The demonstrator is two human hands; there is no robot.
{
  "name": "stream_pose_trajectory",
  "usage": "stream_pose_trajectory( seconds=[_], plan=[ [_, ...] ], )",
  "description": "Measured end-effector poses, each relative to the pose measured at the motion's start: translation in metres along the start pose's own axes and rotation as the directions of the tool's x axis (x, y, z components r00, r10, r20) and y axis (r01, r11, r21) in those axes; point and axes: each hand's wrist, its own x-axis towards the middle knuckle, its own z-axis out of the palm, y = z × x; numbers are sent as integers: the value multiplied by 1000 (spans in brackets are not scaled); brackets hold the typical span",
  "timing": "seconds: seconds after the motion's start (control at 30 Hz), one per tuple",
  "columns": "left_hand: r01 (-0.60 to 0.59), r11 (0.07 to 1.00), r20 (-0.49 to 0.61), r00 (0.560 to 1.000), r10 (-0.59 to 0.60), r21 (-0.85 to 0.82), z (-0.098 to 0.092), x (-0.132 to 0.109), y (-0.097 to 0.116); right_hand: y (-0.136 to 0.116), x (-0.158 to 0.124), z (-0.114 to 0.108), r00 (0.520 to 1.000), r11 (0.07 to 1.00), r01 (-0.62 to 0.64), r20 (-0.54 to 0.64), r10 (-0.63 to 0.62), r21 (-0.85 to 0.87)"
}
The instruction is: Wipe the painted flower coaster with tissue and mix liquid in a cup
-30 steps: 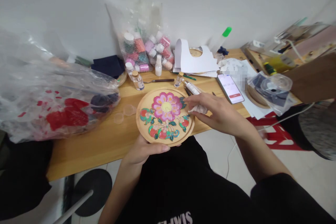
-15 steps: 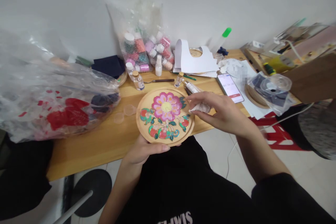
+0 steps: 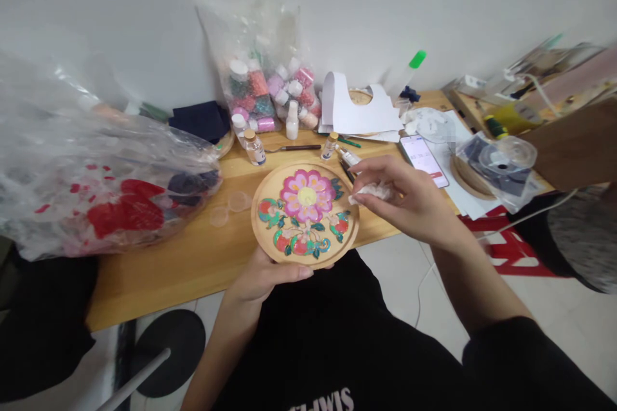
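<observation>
A round wooden plaque [image 3: 270, 196] with a raised pink flower and red, green and teal leaves and buds tilts toward me over the table edge. My left hand [image 3: 272, 276] grips its lower rim, thumb on the front and the other fingers behind. In my right hand [image 3: 400, 196] a crumpled white tissue [image 3: 376, 192] is pinched between thumb and fingers, close by the plaque's right rim. Whether the tissue touches the rim I cannot tell. Just behind the plaque stand two small cork-topped glass bottles [image 3: 254, 149], and a metal tube [image 3: 348, 155] lies near my right fingers.
Clear bags of coloured jars [image 3: 263, 87] lean on the wall. A large plastic bag [image 3: 106, 186] covers the table's left side. White papers [image 3: 359, 109], a phone [image 3: 424, 160] and a bagged spool [image 3: 501, 157] lie to the right. A brown-handled tool [image 3: 301, 148] lies behind the plaque.
My right fingers have shifted slightly on the tissue, and more of it shows between them. The plaque and my left hand have hardly moved.
</observation>
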Motion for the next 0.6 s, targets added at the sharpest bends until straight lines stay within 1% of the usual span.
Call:
stream_pose_trajectory(
  seconds=[0.13,0.27,0.33,0.4,0.6],
  plan=[
    [14,999,-17,1000,-14,-35,1,0,0,1,1,-2,985,976,-171,-10,174,136],
    [-2,999,-55,998,-1,-55,2,0,-2,2,3,-4,942,906,-333,60,329,260],
    [1,999,-37,999,-3,-44,0,0,-2,2,4,-6,928,891,-371,77,364,262],
    [0,1000,-28,1000,-1,-20,-1,0,-1,3,3,-8,919,890,-393,70,388,230],
    [2,1000,-62,998,-2,12,2,-2,2,5,3,-13,909,890,-417,98,405,185]
  ],
)
